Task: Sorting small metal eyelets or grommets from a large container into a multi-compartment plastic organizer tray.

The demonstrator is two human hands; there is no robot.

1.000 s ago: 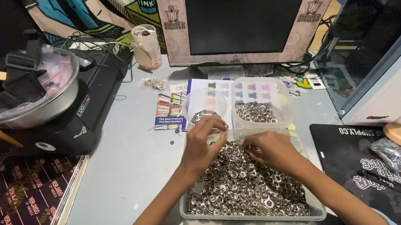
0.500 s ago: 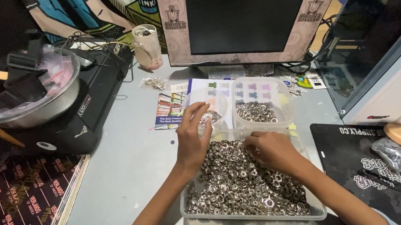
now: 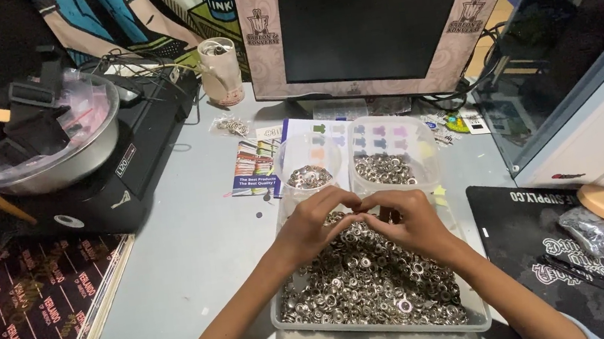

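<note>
A clear plastic tray [image 3: 381, 332] at the table's front edge holds a heap of small silver metal rings [image 3: 368, 283]. My left hand [image 3: 314, 226] and my right hand [image 3: 408, 223] meet over the far end of the heap. Their fingers are curled and the fingertips press together on a small ring that I can barely see. Just behind the hands stand a round clear cup [image 3: 307, 163] and a square clear tub [image 3: 392, 158], each with rings in the bottom.
A monitor [image 3: 368, 22] stands at the back, with a dark case [image 3: 568, 41] to its right. At left a metal bowl [image 3: 35, 158] rests on a black machine [image 3: 127, 163], above a dark board [image 3: 36, 294]. A black mat [image 3: 593, 265] lies at right. Leaflets [image 3: 253, 169] lie behind the cup.
My left hand came back from over the round cup to the far end of the heap. It now meets my right hand, fingertips together.
</note>
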